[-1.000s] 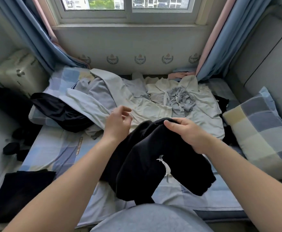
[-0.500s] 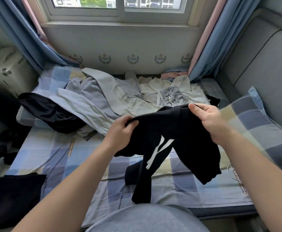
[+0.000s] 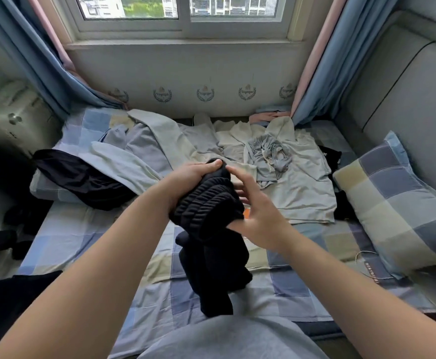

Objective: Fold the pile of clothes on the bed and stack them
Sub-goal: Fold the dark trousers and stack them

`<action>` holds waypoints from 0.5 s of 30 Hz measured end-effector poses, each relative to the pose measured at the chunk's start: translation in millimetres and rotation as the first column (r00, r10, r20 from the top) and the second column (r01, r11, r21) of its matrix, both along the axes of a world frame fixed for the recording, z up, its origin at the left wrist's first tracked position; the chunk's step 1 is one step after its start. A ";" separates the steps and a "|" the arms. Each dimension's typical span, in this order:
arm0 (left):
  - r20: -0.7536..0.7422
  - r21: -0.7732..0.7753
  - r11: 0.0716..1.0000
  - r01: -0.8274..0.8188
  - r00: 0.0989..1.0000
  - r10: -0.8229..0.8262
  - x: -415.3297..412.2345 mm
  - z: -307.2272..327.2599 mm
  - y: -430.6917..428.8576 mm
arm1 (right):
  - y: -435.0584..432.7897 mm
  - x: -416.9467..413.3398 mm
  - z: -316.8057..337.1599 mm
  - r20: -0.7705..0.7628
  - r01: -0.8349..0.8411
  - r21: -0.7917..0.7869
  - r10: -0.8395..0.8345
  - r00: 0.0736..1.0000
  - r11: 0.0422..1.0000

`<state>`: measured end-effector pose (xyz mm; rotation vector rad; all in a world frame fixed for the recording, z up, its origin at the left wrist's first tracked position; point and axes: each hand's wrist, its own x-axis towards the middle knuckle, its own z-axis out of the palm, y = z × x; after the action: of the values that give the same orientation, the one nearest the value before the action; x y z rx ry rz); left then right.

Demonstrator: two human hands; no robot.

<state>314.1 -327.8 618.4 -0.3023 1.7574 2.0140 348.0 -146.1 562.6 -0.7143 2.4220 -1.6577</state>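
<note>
Sorting out the black garment [image 3: 211, 268] is the step in hand: you hold it bunched above the bed [image 3: 82, 242], unfolded, its tail hanging toward the sheet. Your left hand [image 3: 188, 177] curls tight round the ribbed band; your right hand [image 3: 258, 218] rests against the cloth, fingers apart. Next, likely, spread it flat.

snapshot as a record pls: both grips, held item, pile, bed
left grip: holds bunched waistband of black garment
right grip: fingers fairly straight, touching garment's side
garment: hangs down, not folded
pile: light clothes, unfolded, toward window
bed: checked sheet, pillow at right
</note>
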 end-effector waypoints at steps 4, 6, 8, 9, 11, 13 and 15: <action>0.228 0.065 0.994 0.087 0.969 -0.100 -0.5 -5.9 -19.3 | -3.0 -12.2 8.9 -0.026 0.009 0.057 -0.008 1.000 0.998; 0.285 0.056 0.998 -0.016 0.959 0.000 -1.3 -12.7 -25.4 | -1.6 -18.5 21.6 -0.034 -0.034 0.082 0.037 0.999 0.996; 0.290 0.067 0.981 -0.180 0.945 0.153 -4.0 -22.2 -32.6 | 1.1 -28.6 39.8 -0.057 -0.064 0.099 0.070 0.996 0.993; 0.263 0.062 0.970 -0.236 0.941 0.213 -5.2 -26.5 -36.2 | 4.5 -34.0 49.7 -0.009 -0.084 0.111 0.086 0.996 0.990; 0.177 0.044 0.947 -0.319 0.935 0.306 -7.0 -34.9 -41.1 | 12.8 -41.2 72.1 0.171 -0.100 0.140 0.075 0.982 0.985; 0.081 -0.010 0.917 -0.399 0.914 0.398 -5.2 -36.7 -40.3 | 20.6 -47.4 89.4 0.317 -0.073 0.194 0.008 0.948 0.978; -0.055 -0.073 0.878 -0.472 0.881 0.469 -2.8 -31.4 -34.3 | 24.4 -53.4 98.2 0.394 -0.017 0.265 -0.092 0.915 0.964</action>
<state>311.3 -362.1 587.1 -0.7963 1.9346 2.2794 294.6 -121.7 660.7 -0.2530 2.2960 -1.2958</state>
